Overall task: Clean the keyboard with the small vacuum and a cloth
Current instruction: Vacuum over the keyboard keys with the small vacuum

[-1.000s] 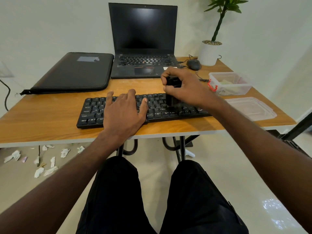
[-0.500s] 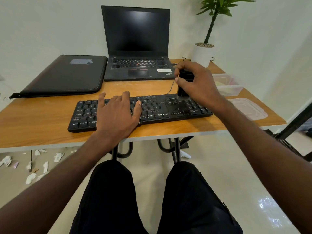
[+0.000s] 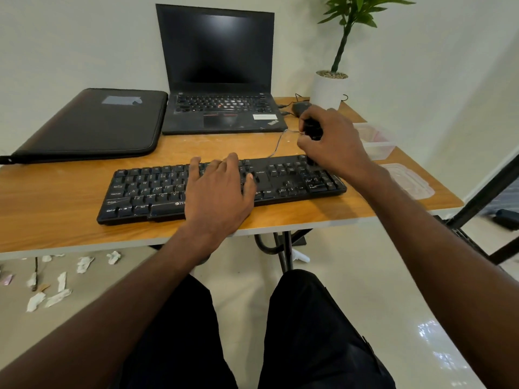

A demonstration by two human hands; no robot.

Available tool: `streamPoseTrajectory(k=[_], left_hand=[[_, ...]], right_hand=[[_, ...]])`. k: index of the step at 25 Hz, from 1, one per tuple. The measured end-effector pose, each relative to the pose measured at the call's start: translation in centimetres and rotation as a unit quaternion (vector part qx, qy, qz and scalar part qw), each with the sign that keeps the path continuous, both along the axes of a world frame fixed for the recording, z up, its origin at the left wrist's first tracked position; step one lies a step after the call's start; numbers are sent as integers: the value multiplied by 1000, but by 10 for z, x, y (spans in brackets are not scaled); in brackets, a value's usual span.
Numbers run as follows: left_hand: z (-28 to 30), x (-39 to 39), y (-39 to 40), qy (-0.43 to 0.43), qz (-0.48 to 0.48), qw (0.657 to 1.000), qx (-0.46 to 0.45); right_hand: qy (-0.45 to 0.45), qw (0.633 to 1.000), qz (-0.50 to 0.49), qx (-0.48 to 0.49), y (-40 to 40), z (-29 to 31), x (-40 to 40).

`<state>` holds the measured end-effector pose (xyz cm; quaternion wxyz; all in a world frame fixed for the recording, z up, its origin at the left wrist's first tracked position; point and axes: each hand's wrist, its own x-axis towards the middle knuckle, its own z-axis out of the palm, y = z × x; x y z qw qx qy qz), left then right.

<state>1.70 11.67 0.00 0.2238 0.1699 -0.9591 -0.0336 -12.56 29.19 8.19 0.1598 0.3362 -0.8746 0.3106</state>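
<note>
A black keyboard [image 3: 146, 189] lies along the front of the wooden desk [image 3: 56, 226]. My left hand [image 3: 219, 192] rests flat on its middle keys with the fingers spread. My right hand [image 3: 334, 141] grips a small black vacuum [image 3: 312, 129] held upright, its lower end on the far right corner of the keyboard by the number pad. Most of the vacuum is hidden by my fingers. No cloth can be made out with certainty; something pale lies inside the clear container [image 3: 376, 141] behind my right hand.
An open black laptop [image 3: 219, 80] stands behind the keyboard, a black sleeve [image 3: 92, 124] to its left, a mouse [image 3: 300, 107] and potted plant [image 3: 328, 88] to its right. A clear lid [image 3: 407, 182] lies at the desk's right edge. Paper scraps [image 3: 56, 287] litter the floor.
My right hand has carried the vacuum rightward along the keyboard, from the middle-right keys to the far right corner. My left hand stayed on the middle keys.
</note>
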Motion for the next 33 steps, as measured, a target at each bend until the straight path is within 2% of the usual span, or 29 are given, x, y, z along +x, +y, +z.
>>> streamPoseTrajectory(k=[2, 4, 6, 7, 9, 11, 12, 13, 15, 17, 18, 20, 23, 24, 26, 27, 29, 31, 33], left_hand=[[0, 0, 1, 0, 2, 1000, 2], [-1, 0, 1, 2, 4, 1000, 2], [-1, 0, 0, 4, 5, 1000, 2], [-1, 0, 1, 3, 5, 1000, 0], [-1, 0, 1, 2, 3, 1000, -2], [-1, 0, 1, 0, 3, 1000, -4], [-1, -1, 2, 1, 5, 1000, -5], [-1, -1, 2, 2, 7, 1000, -4], [0, 0, 2, 6, 9, 1000, -2], [-1, 0, 3, 14, 8, 1000, -7], [-1, 0, 3, 15, 8, 1000, -11], [-2, 0, 2, 14, 9, 1000, -11], [-1, 0, 3, 13, 10, 1000, -11], [-1, 0, 3, 13, 11, 1000, -13], [-2, 0, 3, 13, 12, 1000, -16], [-2, 0, 3, 12, 12, 1000, -17], [-1, 0, 3, 10, 12, 1000, -15], [-1, 0, 3, 11, 13, 1000, -15], [-1, 0, 3, 10, 13, 1000, -17]], right_hand=[[-53, 997, 8, -49, 2, 6, -3], [-160, 981, 42, -106, 3, 8, -2], [-212, 973, 54, -76, 6, 3, -2], [-208, 976, 40, -45, 9, 1, -4], [-127, 991, -19, 21, 13, 0, -8], [-51, 997, -46, 19, 14, 1, -9], [-67, 997, -35, -22, 14, 1, -8], [-120, 989, -8, -84, 11, 2, -3], [-215, 965, 51, -142, 5, -5, 7], [-183, 976, 68, -99, 3, -17, 10], [-136, 986, 62, -73, 5, -23, 9], [-78, 995, 34, -48, 10, -24, 5], [14, 999, -6, 38, 21, -20, -5], [-2, 1000, -6, 28, 25, -16, -7], [-94, 992, -15, -80, 28, -8, -8], [-136, 981, -21, -135, 29, -7, -8], [-206, 961, -11, -186, 30, -7, -6], [-248, 956, 11, -157, 32, -12, -5], [-196, 977, -6, -80, 35, -12, -9]])
